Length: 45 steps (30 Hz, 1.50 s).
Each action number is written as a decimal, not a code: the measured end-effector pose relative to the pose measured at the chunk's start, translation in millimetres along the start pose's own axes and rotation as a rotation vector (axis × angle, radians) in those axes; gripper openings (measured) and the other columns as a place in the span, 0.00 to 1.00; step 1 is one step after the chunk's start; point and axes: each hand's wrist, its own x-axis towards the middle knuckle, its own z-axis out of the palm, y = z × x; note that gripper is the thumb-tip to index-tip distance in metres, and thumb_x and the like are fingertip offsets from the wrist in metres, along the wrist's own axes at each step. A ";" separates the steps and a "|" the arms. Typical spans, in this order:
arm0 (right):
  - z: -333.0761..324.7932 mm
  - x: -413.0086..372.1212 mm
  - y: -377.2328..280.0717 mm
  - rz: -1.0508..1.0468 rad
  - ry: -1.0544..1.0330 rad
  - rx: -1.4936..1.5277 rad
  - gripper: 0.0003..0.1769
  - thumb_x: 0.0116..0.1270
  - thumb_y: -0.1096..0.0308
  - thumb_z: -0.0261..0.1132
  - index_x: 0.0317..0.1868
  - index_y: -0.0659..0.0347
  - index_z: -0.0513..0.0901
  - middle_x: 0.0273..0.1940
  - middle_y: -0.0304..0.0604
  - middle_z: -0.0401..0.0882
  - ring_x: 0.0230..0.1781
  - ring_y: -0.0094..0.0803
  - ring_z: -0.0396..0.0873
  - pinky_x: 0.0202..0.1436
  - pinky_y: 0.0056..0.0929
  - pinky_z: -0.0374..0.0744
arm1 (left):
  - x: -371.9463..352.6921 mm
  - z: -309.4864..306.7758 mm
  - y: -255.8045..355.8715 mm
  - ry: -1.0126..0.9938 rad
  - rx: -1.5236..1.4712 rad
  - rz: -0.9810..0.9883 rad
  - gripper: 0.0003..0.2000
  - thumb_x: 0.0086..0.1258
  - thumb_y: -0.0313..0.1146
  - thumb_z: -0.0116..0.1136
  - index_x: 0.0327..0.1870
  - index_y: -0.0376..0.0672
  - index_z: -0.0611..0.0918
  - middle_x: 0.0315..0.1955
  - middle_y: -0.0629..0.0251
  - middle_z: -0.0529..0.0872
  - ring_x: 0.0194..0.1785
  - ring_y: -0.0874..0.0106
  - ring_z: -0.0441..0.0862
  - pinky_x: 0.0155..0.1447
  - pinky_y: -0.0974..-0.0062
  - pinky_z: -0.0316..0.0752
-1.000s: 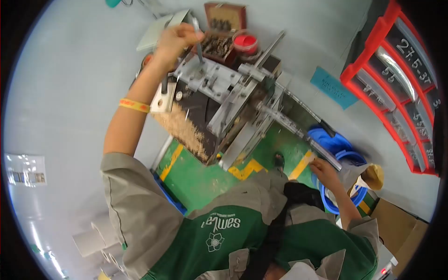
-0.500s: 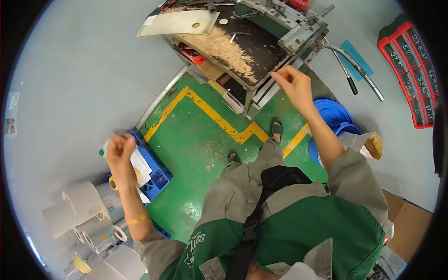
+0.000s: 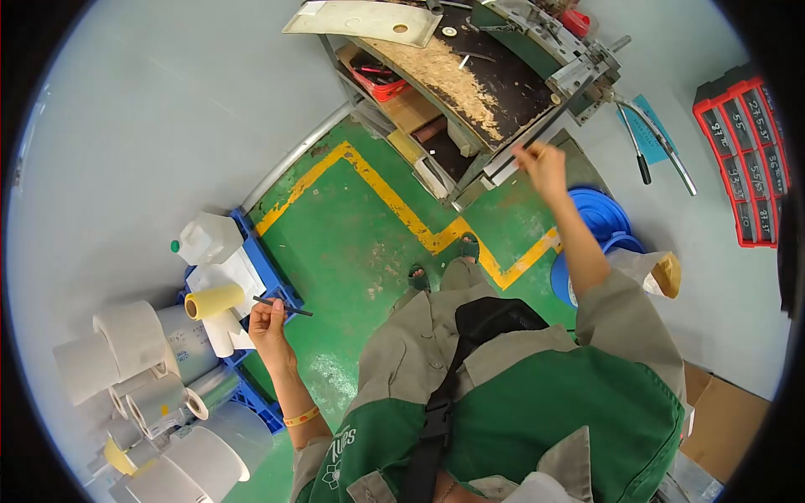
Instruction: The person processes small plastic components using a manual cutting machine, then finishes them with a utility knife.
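My left hand is closed on a thin dark rod, held between thumb and fingers above the blue pallet at the left. Out toward the workbench, my right hand is raised with its fingers pinched together beside the bench's front corner. What those fingertips hold, if anything, is too small to make out. Wood shavings lie on the dark bench top, and a pale curved panel rests over its far left part.
Large film rolls, a yellow roll and a white jug are at the left. A blue bin stands below my right forearm. Red-framed labelled drawers are at the right. A metal lever projects from the bench machine.
My left hand has moved right and lower, and the dark rod now shows clearly in it. My right hand has shifted slightly down and right. The view has turned a little.
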 end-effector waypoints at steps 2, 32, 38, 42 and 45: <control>37.7 -9.8 55.0 -0.040 -0.010 -0.049 0.11 0.62 0.64 0.71 0.33 0.64 0.87 0.23 0.45 0.85 0.20 0.30 0.81 0.28 0.30 0.77 | -0.1 -3.8 -3.9 -0.023 0.000 -0.024 0.06 0.68 0.26 0.65 0.32 0.43 0.78 0.26 0.76 0.80 0.28 0.86 0.69 0.35 0.87 0.64; 49.9 -23.9 56.6 0.022 0.013 0.011 0.09 0.61 0.72 0.70 0.31 0.67 0.77 0.30 0.49 0.83 0.36 0.38 0.85 0.39 0.37 0.81 | 6.8 125.4 9.7 -0.506 -0.028 -0.004 0.07 0.68 0.23 0.63 0.43 0.32 0.82 0.32 0.65 0.84 0.34 0.73 0.84 0.39 0.76 0.79; 70.0 -28.1 82.3 -0.082 -0.076 -0.126 0.07 0.59 0.70 0.69 0.31 0.62 0.80 0.33 0.47 0.81 0.33 0.46 0.81 0.38 0.40 0.78 | 23.3 240.7 60.9 -0.689 0.010 0.091 0.08 0.69 0.23 0.61 0.47 0.31 0.82 0.35 0.67 0.84 0.38 0.77 0.82 0.44 0.81 0.76; 68.7 -23.4 97.4 -0.110 -0.174 -0.080 0.08 0.62 0.62 0.66 0.33 0.58 0.80 0.35 0.47 0.80 0.39 0.47 0.81 0.41 0.43 0.78 | 51.8 335.1 79.1 -0.809 0.159 0.414 0.08 0.70 0.23 0.59 0.48 0.34 0.83 0.37 0.67 0.82 0.39 0.77 0.82 0.44 0.80 0.75; 58.4 -12.3 88.3 -0.121 -0.340 -0.264 0.10 0.63 0.58 0.66 0.38 0.55 0.83 0.38 0.45 0.82 0.42 0.46 0.82 0.43 0.42 0.79 | 62.0 416.8 94.4 -0.800 0.203 0.547 0.08 0.68 0.23 0.61 0.46 0.35 0.84 0.36 0.63 0.83 0.37 0.76 0.81 0.42 0.80 0.75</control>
